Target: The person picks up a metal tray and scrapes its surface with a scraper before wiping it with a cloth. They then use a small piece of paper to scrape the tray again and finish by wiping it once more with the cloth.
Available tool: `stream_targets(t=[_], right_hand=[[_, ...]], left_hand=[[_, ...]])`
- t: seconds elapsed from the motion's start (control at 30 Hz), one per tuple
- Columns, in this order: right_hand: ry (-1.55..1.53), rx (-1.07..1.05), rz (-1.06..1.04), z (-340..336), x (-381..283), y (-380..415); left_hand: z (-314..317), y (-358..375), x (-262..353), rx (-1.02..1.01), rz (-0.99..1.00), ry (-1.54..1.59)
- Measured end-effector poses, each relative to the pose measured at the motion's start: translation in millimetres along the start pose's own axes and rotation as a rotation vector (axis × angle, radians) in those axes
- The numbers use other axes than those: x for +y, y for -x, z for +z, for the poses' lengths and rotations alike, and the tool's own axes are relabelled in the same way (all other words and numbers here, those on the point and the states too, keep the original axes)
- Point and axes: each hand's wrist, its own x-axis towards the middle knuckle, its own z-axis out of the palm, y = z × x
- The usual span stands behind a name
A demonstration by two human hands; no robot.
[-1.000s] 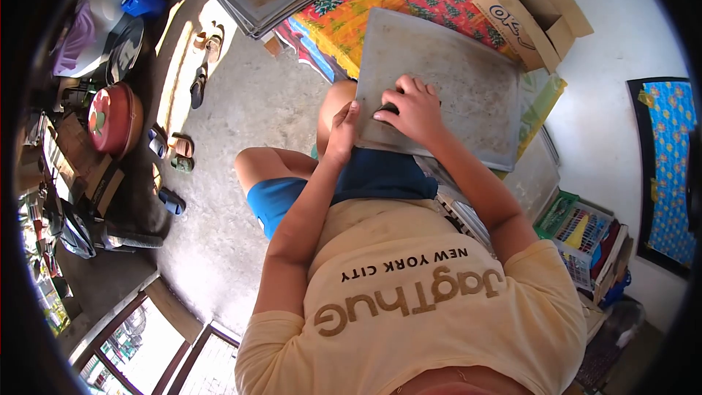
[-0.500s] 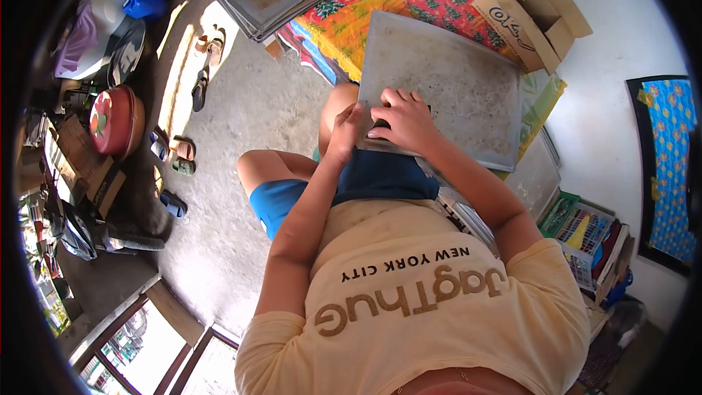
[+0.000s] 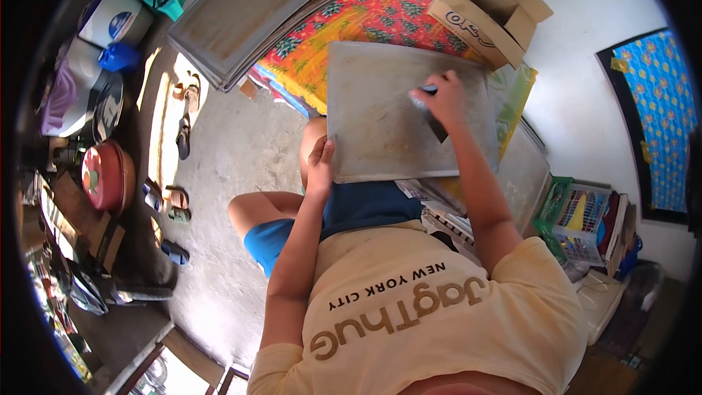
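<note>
A grey, stained flat tray lies tilted over my lap. My left hand grips its left edge near the lower corner, fingers closed around the rim. Over the right part of the tray, my right hand is closed on a dark flat tool, whose lower end points toward the tray's near side. Motion blurs the fingers and the tool's upper end, so its exact shape is unclear.
Stacked trays stand at the upper left on a colorful cloth. An open cardboard box sits beyond the tray. Baskets are at the right. Sandals and a red tub lie leftward on the floor.
My right hand has moved from the tray's near left part to its right part with the dark tool. The tray sits at a different angle, and the view has shifted.
</note>
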Motion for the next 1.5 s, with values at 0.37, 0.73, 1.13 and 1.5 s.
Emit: stream_targets(t=[0.37, 0.73, 1.13, 1.5], right_hand=[[0.260, 0.020, 0.048, 20.7, 15.6, -53.6], [0.232, 0.087, -0.119, 34.7, 2.1, -76.7], [0.144, -0.047, -0.328, 56.9, -54.9, -71.4], [0.177, -0.103, -0.291, 74.2, -105.3, -100.4]], left_hand=[[11.5, 2.5, 7.9, 0.018, 0.120, -0.183], [11.9, 4.0, 9.7, 0.014, 0.075, -0.081], [7.4, 1.2, -2.5, 0.028, 0.144, -0.208], [0.7, -4.1, -11.0, -0.004, 0.163, -0.232]])
